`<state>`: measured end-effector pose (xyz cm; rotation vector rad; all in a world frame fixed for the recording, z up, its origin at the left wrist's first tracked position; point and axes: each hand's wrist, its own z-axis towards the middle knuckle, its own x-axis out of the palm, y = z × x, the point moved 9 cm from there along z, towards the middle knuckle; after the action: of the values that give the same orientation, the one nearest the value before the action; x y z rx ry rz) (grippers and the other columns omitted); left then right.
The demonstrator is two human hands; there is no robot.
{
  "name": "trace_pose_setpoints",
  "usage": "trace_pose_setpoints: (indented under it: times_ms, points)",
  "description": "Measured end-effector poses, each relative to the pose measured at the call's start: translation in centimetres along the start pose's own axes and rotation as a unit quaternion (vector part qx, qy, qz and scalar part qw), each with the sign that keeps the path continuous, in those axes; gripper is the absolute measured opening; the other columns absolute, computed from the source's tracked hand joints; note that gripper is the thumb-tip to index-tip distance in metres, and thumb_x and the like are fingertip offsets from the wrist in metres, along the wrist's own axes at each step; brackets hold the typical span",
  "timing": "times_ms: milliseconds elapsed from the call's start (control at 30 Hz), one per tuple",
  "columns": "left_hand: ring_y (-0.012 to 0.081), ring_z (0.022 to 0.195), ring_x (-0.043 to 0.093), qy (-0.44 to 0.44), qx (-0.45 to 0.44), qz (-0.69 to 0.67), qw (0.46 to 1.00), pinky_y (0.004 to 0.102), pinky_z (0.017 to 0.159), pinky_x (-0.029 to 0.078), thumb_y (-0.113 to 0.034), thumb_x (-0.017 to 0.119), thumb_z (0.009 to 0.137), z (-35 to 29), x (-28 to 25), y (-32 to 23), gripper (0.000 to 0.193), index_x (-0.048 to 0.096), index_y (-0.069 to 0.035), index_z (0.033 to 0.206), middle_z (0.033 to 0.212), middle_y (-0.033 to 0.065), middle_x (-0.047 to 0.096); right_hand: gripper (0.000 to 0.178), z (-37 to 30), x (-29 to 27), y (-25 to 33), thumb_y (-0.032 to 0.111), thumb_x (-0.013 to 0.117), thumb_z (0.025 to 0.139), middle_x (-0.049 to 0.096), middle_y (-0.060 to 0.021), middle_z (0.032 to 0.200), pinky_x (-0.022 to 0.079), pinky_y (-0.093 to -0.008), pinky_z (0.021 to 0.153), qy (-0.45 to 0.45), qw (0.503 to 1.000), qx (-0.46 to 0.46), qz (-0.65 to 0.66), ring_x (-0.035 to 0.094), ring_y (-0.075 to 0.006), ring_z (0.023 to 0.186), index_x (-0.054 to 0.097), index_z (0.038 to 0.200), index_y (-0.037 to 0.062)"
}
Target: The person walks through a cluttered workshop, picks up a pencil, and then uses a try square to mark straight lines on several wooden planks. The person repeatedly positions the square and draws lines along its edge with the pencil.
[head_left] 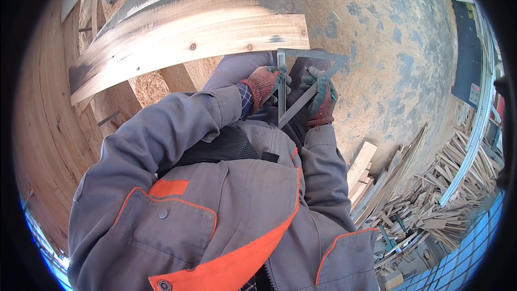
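1. Triangular frame (309, 53): grey, metal-looking, made of three straight, flat bars. I find it held between the two hands in front of the wearer's lap, one bar across the far side. Its far-left corner lies by the near edge of the pale plank; contact there cannot be confirmed.
2. Left hand (266, 82): fingers closed around the upright left bar. Red ribbed-knit glove with dark green, smooth-looking coating over the fingers; a checked cuff shows at the wrist.
3. Right hand (322, 96): closed on the slanting bar, in a matching glove, red at the wrist and green toward the fingers.
4. Pale plank (221, 41): long, sawn wood, straight grain, several dark round knots, a blackened patch at its left end. A second board (215, 5) lies beyond it, its surface streaked dark.
5. Brown boards (46, 124): broad and smooth-looking, at the wearer's far left, with visible grain.
6. Floor (382, 70): tan, sawdust-like covering, broken by irregular blue-grey patches.
7. Offcut heap (455, 183): thin, splintery sticks and short slabs, tangled, at the wearer's right.
8. Jacket (183, 226): grey woven cloth, creased at the sleeves, with bright orange edging and a flapped pocket.
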<state>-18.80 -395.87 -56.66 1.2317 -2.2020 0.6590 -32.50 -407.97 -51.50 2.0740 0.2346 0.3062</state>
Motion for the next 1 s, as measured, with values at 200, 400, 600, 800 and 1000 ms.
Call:
trace_pose_setpoints:
  times_ms: [200, 400, 600, 800, 1000]
  points:
    - [0.0276, 0.081, 0.074, -0.007, -0.001, 0.058, 0.998, 0.0356, 0.044, 0.056, -0.028, 0.053, 0.107, 0.21, -0.27, -0.02, 0.023, 0.062, -0.012, 0.121, 0.106, 0.008, 0.075, 0.044, 0.26, -0.18, -0.33, 0.032, 0.058, 0.105, 0.075, -0.0177, 0.106, 0.059, -0.034, 0.07, 0.003, 1.0, 0.002, -0.003, 0.074, -0.0243, 0.079, 0.067, 0.124, -0.0065]
    - [0.0288, 0.082, 0.075, 0.022, -0.013, 0.002, 1.0, 0.0375, 0.045, 0.057, -0.028, 0.053, 0.106, 0.38, -0.37, 0.29, 0.023, 0.062, -0.013, 0.121, 0.107, 0.0087, 0.075, 0.043, 0.31, -0.17, -0.52, 0.032, 0.059, 0.105, 0.075, -0.0177, 0.109, 0.059, -0.0336, 0.07, 0.011, 1.0, 0.008, 0.001, 0.073, -0.0232, 0.08, 0.067, 0.123, -0.0062]
    - [0.0298, 0.082, 0.075, 0.012, 0.013, -0.004, 1.0, 0.0388, 0.045, 0.058, -0.028, 0.055, 0.105, 0.82, -0.69, 0.26, 0.022, 0.062, -0.013, 0.12, 0.106, 0.0092, 0.075, 0.043, 0.44, -0.23, -0.64, 0.032, 0.059, 0.105, 0.075, -0.0175, 0.112, 0.059, -0.0333, 0.071, 0.01, 1.0, 0.007, 0.011, 0.073, -0.0224, 0.08, 0.068, 0.123, -0.0064]
    - [0.0305, 0.079, 0.074, -0.001, 0.014, 0.002, 1.0, 0.0387, 0.045, 0.057, -0.026, 0.056, 0.105, 0.38, -0.29, -0.11, 0.02, 0.064, -0.013, 0.117, 0.102, 0.0094, 0.074, 0.043, 0.5, -0.22, -0.7, 0.031, 0.059, 0.105, 0.074, -0.0181, 0.114, 0.059, -0.0339, 0.07, 0.017, 1.0, 0.006, 0.018, 0.073, -0.0235, 0.081, 0.067, 0.123, -0.0074]
    - [0.0306, 0.078, 0.074, -0.029, 0.025, 0.046, 0.998, 0.0394, 0.049, 0.059, -0.026, 0.056, 0.105, -0.1, -0.07, -0.55, 0.019, 0.064, -0.013, 0.116, 0.102, 0.0099, 0.074, 0.043, 0.57, -0.25, -0.71, 0.03, 0.058, 0.106, 0.073, -0.0189, 0.116, 0.06, -0.0348, 0.071, 0.017, 1.0, 0.005, 0.02, 0.073, -0.0243, 0.082, 0.067, 0.125, -0.0073]
